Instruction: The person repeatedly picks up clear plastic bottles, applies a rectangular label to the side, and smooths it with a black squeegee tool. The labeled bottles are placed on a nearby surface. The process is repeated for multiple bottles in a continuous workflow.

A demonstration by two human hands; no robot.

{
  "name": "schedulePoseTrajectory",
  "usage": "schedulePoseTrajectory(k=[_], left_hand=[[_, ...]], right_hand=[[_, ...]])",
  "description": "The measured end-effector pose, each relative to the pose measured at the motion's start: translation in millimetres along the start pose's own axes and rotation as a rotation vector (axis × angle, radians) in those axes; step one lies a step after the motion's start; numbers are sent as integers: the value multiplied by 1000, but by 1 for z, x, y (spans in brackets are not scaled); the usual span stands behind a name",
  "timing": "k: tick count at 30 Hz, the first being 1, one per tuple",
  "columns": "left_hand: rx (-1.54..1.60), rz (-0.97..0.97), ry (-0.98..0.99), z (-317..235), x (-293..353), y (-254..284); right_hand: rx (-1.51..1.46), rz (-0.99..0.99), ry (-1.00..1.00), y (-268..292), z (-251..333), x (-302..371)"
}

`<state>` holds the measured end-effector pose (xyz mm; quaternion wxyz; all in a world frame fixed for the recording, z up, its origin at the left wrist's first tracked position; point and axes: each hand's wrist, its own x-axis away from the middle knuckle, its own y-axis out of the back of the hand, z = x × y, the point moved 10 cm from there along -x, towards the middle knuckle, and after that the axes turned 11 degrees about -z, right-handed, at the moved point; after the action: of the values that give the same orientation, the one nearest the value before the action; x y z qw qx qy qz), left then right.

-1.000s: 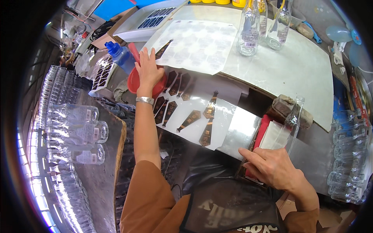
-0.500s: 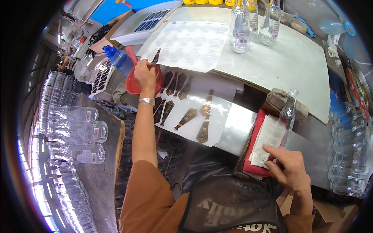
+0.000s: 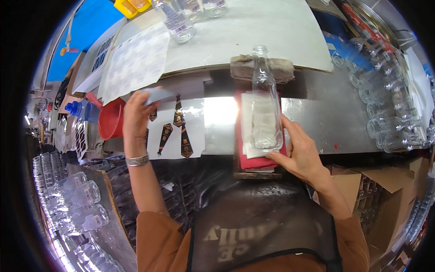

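Observation:
A clear glass bottle [image 3: 264, 99] lies with its base toward me on a white cloth [image 3: 247, 118] over a red cloth [image 3: 241, 156]. Its neck rests on a rag-wrapped block [image 3: 242, 68]. My right hand [image 3: 302, 149] closes round the bottle's lower right side, thumb by the base. My left hand [image 3: 136, 115] pinches a thin tie-shaped label [image 3: 158, 95], smeared by motion and pale grey-blue on the side I see. Below it, several black-and-gold tie-shaped labels [image 3: 186, 143] lie on a white sheet [image 3: 198, 118]; my left hand hides some.
Beside my left hand stands a red scoop-like container [image 3: 111, 120], with a blue bottle [image 3: 84, 111] behind it. A printed label sheet [image 3: 136, 59] and several upright bottles [image 3: 176, 25] occupy the white board [image 3: 253, 27]. More glass bottles [image 3: 378, 113] line the right; others [image 3: 86, 195] lie left.
My view has turned rightward. My left hand has drawn the label away from the red container, toward the bottle. My right hand has closed on the bottle's lower side.

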<state>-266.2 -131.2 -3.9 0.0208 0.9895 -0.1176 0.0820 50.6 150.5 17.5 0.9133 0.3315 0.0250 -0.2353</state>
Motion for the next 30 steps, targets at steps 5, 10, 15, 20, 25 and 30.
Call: schedulePoseTrajectory(k=[5,10,15,20,25,30], left_hand=[[43,273,-306,-64,62,-138],[-529,382,-1177,-111,168,-228],[-700,472,-1199,-67,193,-245],[-655,586,-1153,-65,203,-245],[-459,361,-946,-66,170,-231],[-617,275,-858,-37,156,-235]], right_hand=[[29,-16,29,-2,2,4],[60,-87,124,-1,9,4],[2,-30,114,2,4,0],[-319,147,-167,10,-24,-22],[-520,53,-257,1,-52,-81],[-387,38,-270,-6,-39,-101]])
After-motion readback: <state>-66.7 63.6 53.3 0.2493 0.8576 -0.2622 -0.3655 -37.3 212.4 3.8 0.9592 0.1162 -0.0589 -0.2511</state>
